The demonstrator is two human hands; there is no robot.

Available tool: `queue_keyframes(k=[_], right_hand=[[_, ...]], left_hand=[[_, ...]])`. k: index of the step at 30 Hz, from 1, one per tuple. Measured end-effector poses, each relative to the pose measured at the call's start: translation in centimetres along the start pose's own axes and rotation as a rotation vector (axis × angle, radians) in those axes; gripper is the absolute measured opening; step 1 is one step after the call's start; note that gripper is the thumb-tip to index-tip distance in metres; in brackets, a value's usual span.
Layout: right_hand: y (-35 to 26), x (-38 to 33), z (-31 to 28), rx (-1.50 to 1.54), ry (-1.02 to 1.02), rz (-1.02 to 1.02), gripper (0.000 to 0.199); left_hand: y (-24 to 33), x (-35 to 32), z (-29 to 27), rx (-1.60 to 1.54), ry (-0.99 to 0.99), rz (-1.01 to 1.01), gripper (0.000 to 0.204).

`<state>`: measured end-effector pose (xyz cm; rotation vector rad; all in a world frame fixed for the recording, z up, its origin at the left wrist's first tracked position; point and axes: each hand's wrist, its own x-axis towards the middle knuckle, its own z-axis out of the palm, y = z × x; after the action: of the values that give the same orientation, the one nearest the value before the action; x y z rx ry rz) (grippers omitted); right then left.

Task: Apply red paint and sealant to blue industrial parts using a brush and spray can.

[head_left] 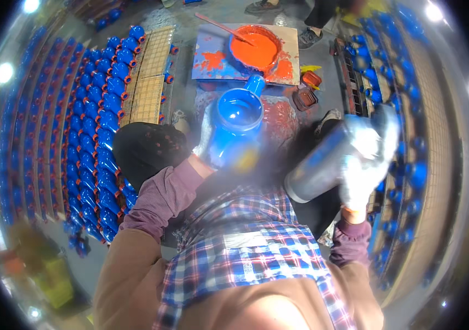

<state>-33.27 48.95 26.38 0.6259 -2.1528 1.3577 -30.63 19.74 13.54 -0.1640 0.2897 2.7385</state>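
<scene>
My left hand (pixel 206 133), in a white glove, is closed on the left side of a glossy blue pipe fitting (pixel 224 131). The fitting has a wide round mouth facing up and a narrower neck pointing away from me. On the right, my gloved right hand (pixel 359 176) is smeared by motion but wraps round a grey cylinder (pixel 314 171) with bluish marks. The cylinder is tilted, its lower end toward my lap. A yellow blurred spot (pixel 246 159) lies over the fitting's near side, and I cannot make it out.
Ahead, a pan of orange-red paint (pixel 256 48) with a stick (pixel 220 26) in it rests on a paint-splashed board (pixel 204 69). Small paint-stained tubs (pixel 305 99) stand to its right. Racks of blue fittings (pixel 114 87) line both sides. Another person's shoe (pixel 310 38) shows beyond.
</scene>
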Motion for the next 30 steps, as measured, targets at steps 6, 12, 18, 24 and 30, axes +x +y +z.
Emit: queue_keyframes(k=[6,12,18,24,30], right_hand=[[-1.2,-1.0,6.4,0.473,-0.555,0.065,0.076],[-0.7,-2.0,8.9,0.442,-0.657,0.076,0.073],[0.3,-1.6,8.2,0.387,-0.598,0.192,0.073],[0.4,-1.6,7.9,0.399,-0.554,0.059,0.075],[-0.3,-1.7,9.9,0.211,-0.563,-0.025,0.067]], left_hand=[[0.3,-0.8,-1.4,-0.057,-0.06,0.017,0.077],[0.8,-0.7,-3.2,-0.17,-0.2,-0.068,0.09],[0.5,-0.5,-3.2,0.28,0.173,0.131,0.08],[0.7,-0.1,-2.6,0.337,0.242,0.123,0.08],[0.8,0.0,-2.0,0.333,0.265,0.103,0.077]])
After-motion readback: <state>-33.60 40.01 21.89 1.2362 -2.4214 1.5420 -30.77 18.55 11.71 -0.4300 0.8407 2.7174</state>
